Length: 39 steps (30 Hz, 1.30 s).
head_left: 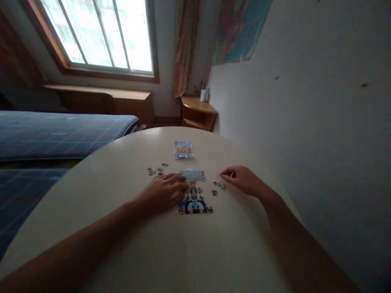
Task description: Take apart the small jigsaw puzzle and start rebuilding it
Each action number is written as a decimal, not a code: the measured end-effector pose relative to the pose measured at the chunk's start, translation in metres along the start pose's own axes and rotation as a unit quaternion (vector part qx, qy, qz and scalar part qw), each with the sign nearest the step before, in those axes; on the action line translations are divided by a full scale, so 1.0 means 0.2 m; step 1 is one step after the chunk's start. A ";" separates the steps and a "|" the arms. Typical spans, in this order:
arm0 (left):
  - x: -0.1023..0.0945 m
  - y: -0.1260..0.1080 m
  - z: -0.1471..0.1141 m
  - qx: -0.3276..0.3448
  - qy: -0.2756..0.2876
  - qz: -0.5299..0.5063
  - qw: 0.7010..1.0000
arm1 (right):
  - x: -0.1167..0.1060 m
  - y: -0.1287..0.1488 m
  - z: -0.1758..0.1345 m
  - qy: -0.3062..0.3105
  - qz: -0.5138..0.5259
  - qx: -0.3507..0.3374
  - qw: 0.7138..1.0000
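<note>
A partly joined jigsaw puzzle [195, 205] lies on the pale table, with a blue cartoon face along its near edge and a light blue strip at the far edge. My left hand [166, 190] rests flat with its fingers stretched over the puzzle's left side, covering part of it. To the right of the puzzle, my right hand [240, 178] is held with thumb and fingertips pinched together; what they hold, if anything, is too small to make out. Loose puzzle pieces [219, 185] lie just below its fingertips. Several more loose pieces [160, 169] are scattered beyond my left hand.
Behind the puzzle lies a small printed picture sheet or packet [183, 150]. The round table [131, 252] has its right edge close to a white wall [320, 134]. A bed with a blue plaid cover [61, 132] stands to the left, and a wooden corner shelf [198, 106] behind.
</note>
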<state>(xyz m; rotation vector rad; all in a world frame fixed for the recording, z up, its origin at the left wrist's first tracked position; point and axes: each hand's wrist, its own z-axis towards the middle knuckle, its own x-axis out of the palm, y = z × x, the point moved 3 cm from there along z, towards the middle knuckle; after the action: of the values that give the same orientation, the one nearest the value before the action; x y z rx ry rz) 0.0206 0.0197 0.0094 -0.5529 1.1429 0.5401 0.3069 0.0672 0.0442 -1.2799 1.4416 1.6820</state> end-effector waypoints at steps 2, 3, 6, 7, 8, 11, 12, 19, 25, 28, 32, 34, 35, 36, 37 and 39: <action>0.00 0.00 0.00 -0.001 0.000 0.001 1.000 | -0.01 -0.05 -0.01 0.018 0.008 0.015 1.000; 0.00 0.00 0.00 -0.002 0.000 0.001 1.000 | -0.01 -0.06 -0.01 0.027 0.012 0.021 0.999; 0.01 0.01 0.00 -0.002 -0.004 0.000 1.000 | 0.00 -0.09 -0.02 0.063 0.034 0.027 0.997; 0.01 0.01 0.00 -0.001 -0.006 0.000 1.000 | 0.01 -0.09 -0.02 0.072 0.042 0.028 0.996; 0.01 0.01 0.00 0.000 -0.007 -0.001 1.000 | 0.02 -0.09 -0.03 0.079 0.049 0.027 0.995; 0.01 0.01 0.00 0.002 -0.007 0.000 1.000 | 0.03 -0.07 -0.03 0.096 0.069 0.020 0.993; 0.01 0.01 0.00 0.002 -0.006 0.000 1.000 | 0.04 -0.06 -0.03 0.101 0.072 0.020 0.992; 0.00 0.01 0.00 0.000 -0.015 -0.008 1.000 | 0.04 -0.03 -0.04 0.103 0.054 0.005 0.993; 0.00 0.01 0.00 -0.004 -0.003 -0.005 1.000 | 0.04 0.04 -0.06 0.098 0.061 -0.048 0.992; 0.00 0.00 0.00 -0.005 0.003 -0.005 1.000 | 0.05 0.06 -0.06 0.100 0.100 -0.066 0.988; -0.01 0.00 0.00 -0.011 -0.001 -0.003 1.000 | 0.05 0.10 -0.06 0.123 0.150 -0.096 0.976; 0.00 0.00 0.00 -0.011 -0.004 -0.003 1.000 | 0.05 0.13 -0.06 0.128 0.167 -0.110 0.971; 0.00 0.00 0.00 -0.011 -0.007 -0.004 1.000 | 0.05 0.14 -0.06 0.125 0.173 -0.115 0.970; 0.00 0.00 0.00 -0.011 -0.010 -0.004 1.000 | 0.05 0.15 -0.07 0.121 0.177 -0.118 0.970; 0.00 0.00 0.00 -0.010 -0.014 -0.005 1.000 | 0.05 0.16 -0.07 0.119 0.180 -0.118 0.969; 0.01 0.01 0.00 -0.008 -0.018 -0.007 1.000 | 0.05 0.18 -0.07 0.123 0.185 -0.116 0.968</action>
<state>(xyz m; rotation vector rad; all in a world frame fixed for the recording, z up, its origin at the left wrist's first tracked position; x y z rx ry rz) 0.0198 0.0211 0.0078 -0.5623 1.1001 0.5451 0.2750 0.0427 0.0503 -1.4547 1.7569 2.0422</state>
